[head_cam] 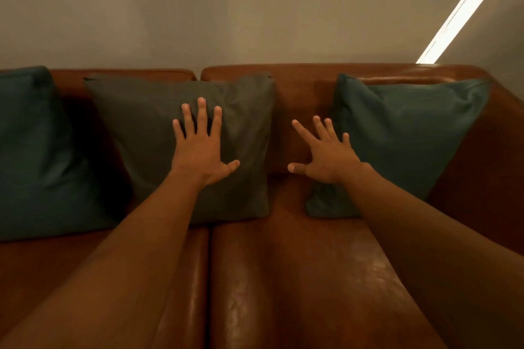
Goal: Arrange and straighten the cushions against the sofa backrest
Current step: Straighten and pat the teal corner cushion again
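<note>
Three cushions lean on the brown leather sofa backrest (300,82). A dark grey cushion (136,127) stands in the middle. My left hand (200,147) lies flat on its front with fingers spread. A teal cushion (408,133) leans at the right, tilted, with one corner down on the seat. My right hand (326,153) is spread open in front of its left edge and the bare backrest; whether it touches either I cannot tell. Another teal cushion (31,156) stands at the far left, partly cut off by the frame.
The sofa seat (286,278) has two brown leather pads with a seam down the middle. A plain wall (226,8) rises behind the backrest. A bright strip of light (465,8) slants at the upper right. The sofa's right arm (504,150) bounds the right teal cushion.
</note>
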A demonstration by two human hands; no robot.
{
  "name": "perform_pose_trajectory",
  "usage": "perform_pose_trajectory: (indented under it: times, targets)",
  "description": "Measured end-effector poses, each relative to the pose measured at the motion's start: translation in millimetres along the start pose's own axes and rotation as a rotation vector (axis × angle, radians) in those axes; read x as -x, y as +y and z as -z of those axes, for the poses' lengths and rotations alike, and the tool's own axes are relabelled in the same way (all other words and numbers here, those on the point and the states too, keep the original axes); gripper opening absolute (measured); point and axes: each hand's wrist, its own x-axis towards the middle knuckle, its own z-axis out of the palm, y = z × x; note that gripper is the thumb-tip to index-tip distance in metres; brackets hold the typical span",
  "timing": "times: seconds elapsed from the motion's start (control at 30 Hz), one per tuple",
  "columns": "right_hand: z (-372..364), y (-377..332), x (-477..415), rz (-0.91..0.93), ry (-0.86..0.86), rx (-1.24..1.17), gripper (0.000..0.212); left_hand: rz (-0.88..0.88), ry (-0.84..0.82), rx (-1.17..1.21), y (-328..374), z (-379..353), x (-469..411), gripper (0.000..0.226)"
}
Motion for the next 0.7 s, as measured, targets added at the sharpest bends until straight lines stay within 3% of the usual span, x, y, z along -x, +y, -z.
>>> perform_pose_trajectory:
  times: [0.23, 0.4, 0.5, 0.6, 0.7]
  targets:
    - [31.3, 99.8, 15.4, 0.202, 0.023, -0.252, 0.1, 0.01, -0.1, 0.004, 111.6, 10.3, -14.5, 0.118]
    - [37.0, 171.4, 26.2, 0.29, 0.263, -0.29, 0.084, 0.017, -0.155, 0.145, 204.0, -0.2, -31.8, 0.128]
    - [33.6, 220.2, 30.7, 0.21, 0.421, -0.292, 0.079, 0.059, -0.21, 0.34, 250.6, -9.9, -44.4, 0.141]
    - [26.0, 277.3, 31.5, 0.047, 0.599, -0.339, 0.09, 0.112, -0.212, 0.677, 284.7, -25.7, -58.2, 0.156]
    - [22.6, 325.7, 34.6, -0.205, 0.551, -0.527, 0.115, 0.178, -0.12, 1.132, 308.0, -41.6, -67.2, 0.167]
